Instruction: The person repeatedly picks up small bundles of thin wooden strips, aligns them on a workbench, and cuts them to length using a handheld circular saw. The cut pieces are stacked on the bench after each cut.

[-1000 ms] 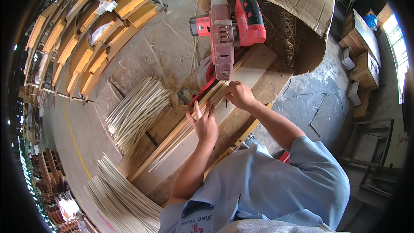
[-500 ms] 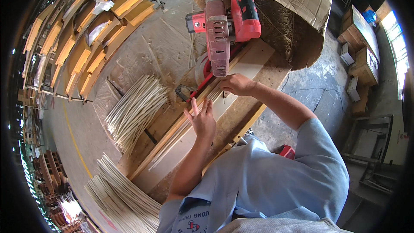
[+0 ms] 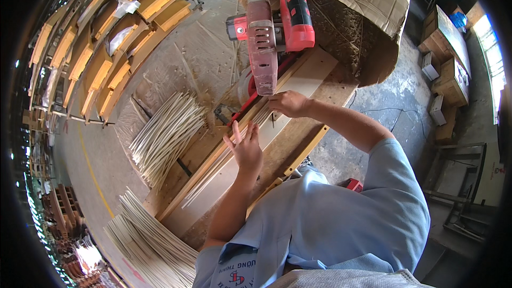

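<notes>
A few thin pale sticks (image 3: pixel 205 181) lie side by side along a wooden fence on a white board (image 3: pixel 213 193). My left hand (image 3: pixel 246 148) rests on them with its fingers spread, pressing them near the fence. Farther along, my right hand (image 3: pixel 289 104) has its fingers closed around the sticks' far part, close to the saw; its fingertips partly hide them. Just beyond that hand stands a red miter saw (image 3: pixel 262 48), its dusty blade guard over the fence and its black-and-red handle (image 3: pixel 297 13) raised. No hand touches the handle.
Left of the bench lies a bundle of pale sticks (image 3: pixel 168 133); a second, longer bundle (image 3: pixel 152 240) is nearer me. A big cardboard box (image 3: pixel 368 0) with shavings stands behind the saw. Racks of wooden parts (image 3: pixel 101 48) fill the far left. A cable (image 3: pixel 400 111) crosses the floor at right.
The whole view has shifted slightly. Both hands keep nearly the same places on the sticks, and the saw's handle stays raised.
</notes>
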Motion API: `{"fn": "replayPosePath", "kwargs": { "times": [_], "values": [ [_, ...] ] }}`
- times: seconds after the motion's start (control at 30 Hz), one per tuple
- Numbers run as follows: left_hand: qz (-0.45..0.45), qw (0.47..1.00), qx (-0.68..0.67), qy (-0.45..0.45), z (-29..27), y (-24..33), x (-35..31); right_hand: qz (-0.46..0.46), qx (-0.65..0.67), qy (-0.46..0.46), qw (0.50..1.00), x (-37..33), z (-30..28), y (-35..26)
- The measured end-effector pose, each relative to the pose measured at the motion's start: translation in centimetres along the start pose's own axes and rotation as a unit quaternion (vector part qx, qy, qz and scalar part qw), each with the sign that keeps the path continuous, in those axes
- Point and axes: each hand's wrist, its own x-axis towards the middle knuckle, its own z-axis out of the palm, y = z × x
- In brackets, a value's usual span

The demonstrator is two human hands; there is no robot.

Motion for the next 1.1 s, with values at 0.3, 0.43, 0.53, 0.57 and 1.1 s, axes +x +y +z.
{"fn": "replayPosePath", "kwargs": {
  "times": [0.3,0.43,0.53,0.57,1.1],
  "values": [
    [-0.026,0.999,0.042,-0.010,1.1,-0.2,0.1,0.156,-0.105,0.068,0.980,-3.3,3.3,-5.3],
    [-0.027,0.999,0.031,0.011,1.2,-0.7,-0.4,0.202,-0.139,0.058,0.968,-3.8,3.7,-8.4],
    [-0.017,0.999,0.024,0.018,1.0,-0.8,-0.7,0.201,-0.165,0.085,0.962,-3.5,4.1,-8.6],
    [-0.007,0.999,0.026,0.023,0.9,-0.8,-0.2,0.211,-0.141,0.095,0.962,-3.5,4.5,-8.6],
    [0.021,1.000,-0.014,0.014,-0.1,-1.7,-0.2,0.348,-0.126,-0.122,0.921,-1.2,2.9,-10.4]
  ]
}}
